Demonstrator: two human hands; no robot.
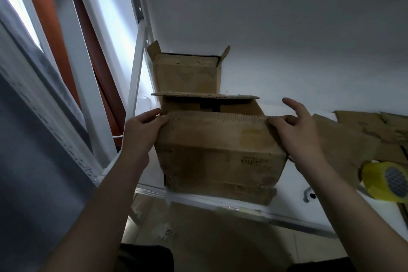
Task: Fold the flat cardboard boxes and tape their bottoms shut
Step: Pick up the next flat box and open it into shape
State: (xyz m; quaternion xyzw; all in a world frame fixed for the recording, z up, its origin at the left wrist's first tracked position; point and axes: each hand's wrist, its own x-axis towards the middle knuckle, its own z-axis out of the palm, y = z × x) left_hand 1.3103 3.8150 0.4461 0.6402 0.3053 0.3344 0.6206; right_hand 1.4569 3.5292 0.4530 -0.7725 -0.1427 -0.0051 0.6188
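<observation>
A worn brown cardboard box (pixel 218 157) stands at the front edge of a white shelf (pixel 320 203), with its near flap folded toward me. My left hand (pixel 143 130) grips the box's upper left corner. My right hand (pixel 295 132) holds the upper right corner, index finger raised off the cardboard. Behind this box, a far flap (pixel 205 95) sticks out flat. A second box (pixel 187 73) stands further back against the wall, its top flaps open. A yellow tape roll (pixel 388 180) lies on the shelf at the right.
Flat cardboard sheets (pixel 362 134) lie spread on the shelf at the right. A white shelf upright (pixel 138 66) rises at the left, with a window frame (pixel 66 73) beyond it. The floor (pixel 220 238) shows below the shelf's front edge.
</observation>
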